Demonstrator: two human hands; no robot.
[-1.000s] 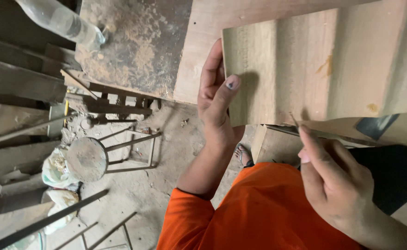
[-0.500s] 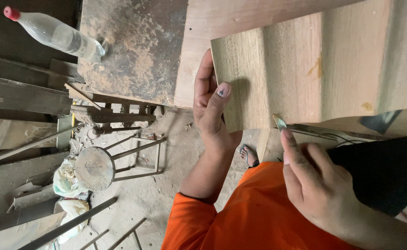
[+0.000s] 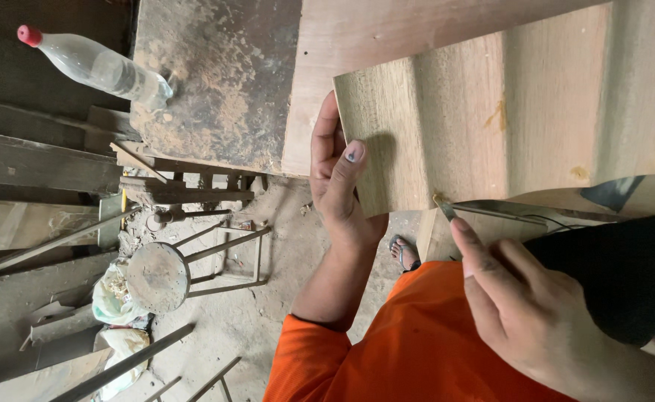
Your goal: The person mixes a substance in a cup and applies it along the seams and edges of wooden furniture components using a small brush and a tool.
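My left hand (image 3: 340, 186) grips the near end of a stepped, light-brown wooden board (image 3: 491, 119), with the thumb on its face and the fingers behind it. My right hand (image 3: 525, 305) is at the lower right, index finger stretched out along a thin metal blade (image 3: 506, 211). The blade's hooked tip touches the board's lower edge. My orange sleeve (image 3: 417, 350) fills the bottom of the view.
A worn plywood bench top (image 3: 216, 82) carries a plastic bottle with a red cap (image 3: 93, 65). A round metal stool (image 3: 160, 275), metal bars, timber and crumpled bags (image 3: 115, 298) stand on the dusty floor. A sandalled foot (image 3: 404, 253) shows below the board.
The view has shifted, so the whole bottle now shows. My right hand and the blade tip have slid along the board's lower edge towards my left hand, which keeps its grip.
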